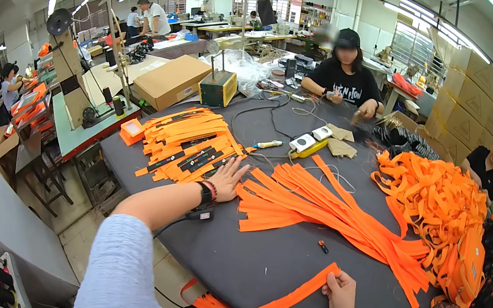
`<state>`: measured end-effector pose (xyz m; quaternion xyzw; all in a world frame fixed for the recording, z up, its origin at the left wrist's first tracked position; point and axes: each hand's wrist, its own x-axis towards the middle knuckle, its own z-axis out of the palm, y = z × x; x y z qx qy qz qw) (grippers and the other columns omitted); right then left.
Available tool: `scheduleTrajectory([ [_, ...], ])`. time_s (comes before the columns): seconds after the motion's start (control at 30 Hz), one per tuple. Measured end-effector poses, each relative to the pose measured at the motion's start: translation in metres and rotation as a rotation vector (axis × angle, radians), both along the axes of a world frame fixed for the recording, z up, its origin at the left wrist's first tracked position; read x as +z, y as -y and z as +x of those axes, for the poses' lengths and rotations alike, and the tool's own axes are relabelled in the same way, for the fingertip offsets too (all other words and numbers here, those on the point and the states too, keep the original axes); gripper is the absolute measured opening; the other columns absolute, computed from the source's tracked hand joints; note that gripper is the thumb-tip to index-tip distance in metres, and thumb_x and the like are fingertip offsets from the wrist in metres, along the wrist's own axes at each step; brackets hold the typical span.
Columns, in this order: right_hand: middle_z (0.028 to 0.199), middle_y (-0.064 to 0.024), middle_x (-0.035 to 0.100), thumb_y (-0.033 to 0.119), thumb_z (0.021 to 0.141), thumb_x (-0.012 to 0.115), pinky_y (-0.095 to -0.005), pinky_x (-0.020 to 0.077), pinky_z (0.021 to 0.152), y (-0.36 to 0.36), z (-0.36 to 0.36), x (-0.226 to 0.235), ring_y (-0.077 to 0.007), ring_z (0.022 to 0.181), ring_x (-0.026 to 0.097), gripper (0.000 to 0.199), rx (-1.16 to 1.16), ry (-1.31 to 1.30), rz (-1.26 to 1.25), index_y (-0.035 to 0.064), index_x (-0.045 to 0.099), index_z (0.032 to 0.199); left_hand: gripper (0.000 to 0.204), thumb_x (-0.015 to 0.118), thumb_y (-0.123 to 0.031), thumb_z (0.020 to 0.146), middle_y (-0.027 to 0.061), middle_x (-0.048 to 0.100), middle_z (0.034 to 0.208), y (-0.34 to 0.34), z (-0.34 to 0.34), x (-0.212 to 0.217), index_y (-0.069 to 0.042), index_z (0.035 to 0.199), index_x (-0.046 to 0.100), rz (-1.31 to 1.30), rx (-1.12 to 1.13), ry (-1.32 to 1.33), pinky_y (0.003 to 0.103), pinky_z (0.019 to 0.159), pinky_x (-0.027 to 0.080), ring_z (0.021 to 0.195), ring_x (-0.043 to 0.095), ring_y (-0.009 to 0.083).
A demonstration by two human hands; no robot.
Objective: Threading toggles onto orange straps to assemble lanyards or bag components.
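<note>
My right hand [340,297] pinches the upper end of a long, flat orange fabric strip [276,306] near the table's front edge. From there the strip runs down left toward my body, its lower part dropping over the edge. My left hand [226,180] lies palm down with fingers stretched, holding nothing I can see. It rests between a pile of short orange strips [190,138], some bearing black labels, and a fanned bundle of long orange strips [317,198]. A small black and orange piece [323,246] lies above my right hand.
A heap of tangled orange straps [428,197] and an orange pouch [469,266] cover the table's right side. White sockets [311,140], cables and a yellow-green machine [217,88] stand farther back near a cardboard box [170,80]. A person in black [347,76] works across the table.
</note>
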<state>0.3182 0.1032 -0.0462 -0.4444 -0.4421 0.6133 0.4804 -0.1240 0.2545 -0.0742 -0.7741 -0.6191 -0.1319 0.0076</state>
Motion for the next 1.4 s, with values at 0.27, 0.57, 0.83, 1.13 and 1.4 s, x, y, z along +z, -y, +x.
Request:
scheduleTrajectory([
  [0.27,0.072,-0.0035,0.061,0.011,0.092,0.061,-0.0198,0.0432,0.054,0.000,-0.003,0.002,-0.0077,0.056,0.054,0.013,0.018,-0.036,-0.036,-0.0028,0.061,0.092,0.051,0.047,-0.025,0.094,0.0199,0.028,0.148,-0.008,-0.010,-0.009,-0.008,0.141,0.036,-0.107,-0.236,0.044,0.043,0.113,0.024,0.139,0.025,0.0348],
  [0.57,0.075,-0.0027,0.061,0.010,0.093,0.058,-0.0188,0.0431,0.052,0.003,0.000,0.001,-0.0071,0.055,0.053,0.011,0.021,0.032,-0.017,-0.0009,0.061,0.092,0.020,0.051,-0.026,0.093,0.0127,0.051,0.102,0.122,-0.024,0.034,-0.007,0.099,0.050,-0.036,-0.206,0.004,0.040,0.081,0.047,0.090,0.055,0.0309],
  [0.83,0.073,-0.0012,0.061,0.011,0.093,0.059,-0.0177,0.0413,0.052,0.001,-0.002,0.000,-0.0053,0.055,0.051,0.012,0.011,0.058,0.000,-0.0005,0.062,0.092,0.030,0.048,-0.031,0.096,0.0115,0.063,0.071,0.187,-0.023,0.026,-0.007,0.080,0.055,-0.090,0.066,-0.064,0.042,0.059,0.052,0.065,0.063,0.0328],
  [1.13,0.079,0.0001,0.058,0.014,0.097,0.054,-0.0187,0.0411,0.057,0.000,0.001,-0.008,-0.0050,0.062,0.049,0.013,0.082,0.062,0.059,0.0020,0.059,0.097,0.025,0.051,-0.028,0.088,0.0190,0.066,0.082,0.317,-0.118,-0.035,-0.007,0.091,0.065,-0.127,0.547,0.201,0.047,0.072,0.052,0.076,0.064,0.0380],
  [1.4,0.077,0.0013,0.053,0.017,0.099,0.052,-0.0200,0.0407,0.061,0.004,0.002,-0.013,-0.0058,0.064,0.046,0.013,0.105,-0.006,0.044,0.0044,0.054,0.099,0.027,0.058,-0.028,0.079,0.0179,0.069,0.084,0.426,-0.213,-0.220,-0.004,0.082,0.071,-0.534,1.338,0.676,0.043,0.068,0.054,0.078,0.068,0.0339],
])
